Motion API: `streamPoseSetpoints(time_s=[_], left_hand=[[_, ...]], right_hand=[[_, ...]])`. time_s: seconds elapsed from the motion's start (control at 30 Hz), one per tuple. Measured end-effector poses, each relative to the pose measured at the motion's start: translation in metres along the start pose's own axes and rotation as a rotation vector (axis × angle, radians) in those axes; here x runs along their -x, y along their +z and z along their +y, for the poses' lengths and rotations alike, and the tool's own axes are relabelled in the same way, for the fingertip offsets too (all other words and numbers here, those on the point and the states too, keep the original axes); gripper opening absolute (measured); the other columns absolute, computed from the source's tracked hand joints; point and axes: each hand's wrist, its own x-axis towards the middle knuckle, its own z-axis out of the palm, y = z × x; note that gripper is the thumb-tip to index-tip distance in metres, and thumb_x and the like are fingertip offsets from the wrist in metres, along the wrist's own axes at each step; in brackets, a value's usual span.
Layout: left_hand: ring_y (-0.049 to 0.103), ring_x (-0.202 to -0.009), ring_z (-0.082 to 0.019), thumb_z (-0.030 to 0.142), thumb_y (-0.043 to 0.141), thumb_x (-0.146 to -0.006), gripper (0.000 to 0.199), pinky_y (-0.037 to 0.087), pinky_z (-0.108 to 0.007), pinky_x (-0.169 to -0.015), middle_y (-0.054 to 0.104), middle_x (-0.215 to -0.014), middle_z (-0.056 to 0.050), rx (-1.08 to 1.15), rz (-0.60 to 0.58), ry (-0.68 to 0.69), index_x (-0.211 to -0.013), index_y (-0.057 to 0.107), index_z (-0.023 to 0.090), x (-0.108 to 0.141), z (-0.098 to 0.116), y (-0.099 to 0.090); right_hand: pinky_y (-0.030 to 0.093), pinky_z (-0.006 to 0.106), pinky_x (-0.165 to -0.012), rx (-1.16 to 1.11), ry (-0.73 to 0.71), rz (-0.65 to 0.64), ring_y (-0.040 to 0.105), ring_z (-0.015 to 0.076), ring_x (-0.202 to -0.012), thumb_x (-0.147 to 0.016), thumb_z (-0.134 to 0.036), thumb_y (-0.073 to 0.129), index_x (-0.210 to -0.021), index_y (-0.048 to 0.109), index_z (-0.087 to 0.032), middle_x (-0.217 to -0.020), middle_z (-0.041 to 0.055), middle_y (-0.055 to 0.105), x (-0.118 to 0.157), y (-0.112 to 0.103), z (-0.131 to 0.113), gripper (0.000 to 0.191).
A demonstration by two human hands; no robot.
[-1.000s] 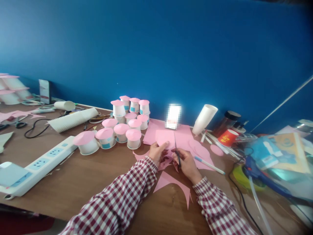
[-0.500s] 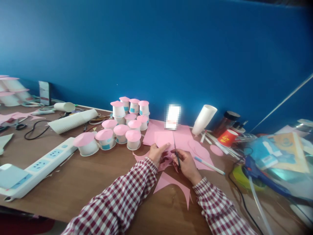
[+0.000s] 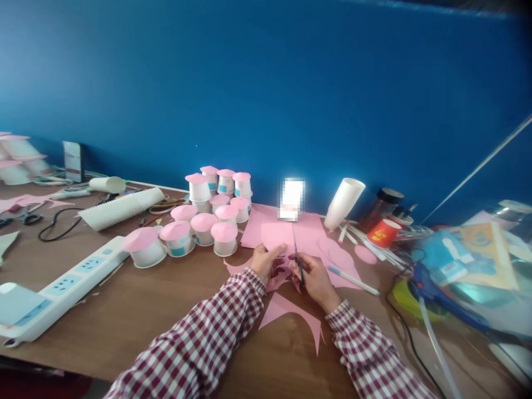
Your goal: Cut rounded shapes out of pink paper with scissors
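My left hand [image 3: 268,261] pinches a piece of pink paper [image 3: 276,235], its thumb lying on top. Beside it, my right hand [image 3: 313,277] grips dark-handled scissors [image 3: 300,266], whose blades point away from me at the right edge of that piece. Behind both hands lie larger pink sheets [image 3: 308,230]. Curved pink pieces [image 3: 338,256] are to the right, with a capped pen [image 3: 353,280] across them. A pink offcut [image 3: 291,313] with a curved edge rests on the table in front of my hands.
Several paper cups with pink tops [image 3: 203,224] stand left of the sheets. A power strip [image 3: 75,285] and a stack of white cups [image 3: 120,209] are farther left. At the right are a red cup [image 3: 383,234], a blue glue gun [image 3: 440,296] and plastic packages [image 3: 469,260].
The whole view has shifted slightly, so things appear a little farther left. Both hands keep nearly the same pose on the paper and scissors.
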Motion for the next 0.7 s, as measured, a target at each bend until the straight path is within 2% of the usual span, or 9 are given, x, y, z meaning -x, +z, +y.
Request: streamPoseSetpoints(time_s=[0.17,0.7], left_hand=[[0.053,-0.051,-0.011,0.038,0.083,-0.054,0.042,0.045,-0.023,-0.041,0.055,-0.063,0.001,-0.010,0.034,0.057,-0.077,0.056,0.016,-0.0031,-0.0032,-0.0004],[0.055,-0.051,-0.012,0.034,0.083,-0.056,0.039,0.046,-0.023,-0.043,0.058,-0.062,-0.001,-0.009,0.045,0.055,-0.078,0.057,0.015,-0.0035,-0.0019,-0.0003]], right_hand=[[0.037,0.021,-0.032,-0.015,0.016,-0.014,0.046,0.0102,-0.034,-0.082,-0.047,0.063,-0.102,0.058,-0.017,-0.051,-0.0053,0.052,-0.0007,0.0007,0.0002,0.036],[0.037,0.021,-0.034,-0.018,0.009,-0.018,0.047,0.0101,-0.036,-0.080,-0.044,0.066,-0.102,0.059,-0.017,-0.051,-0.0062,0.053,-0.0013,0.0003,-0.0027,0.036]])
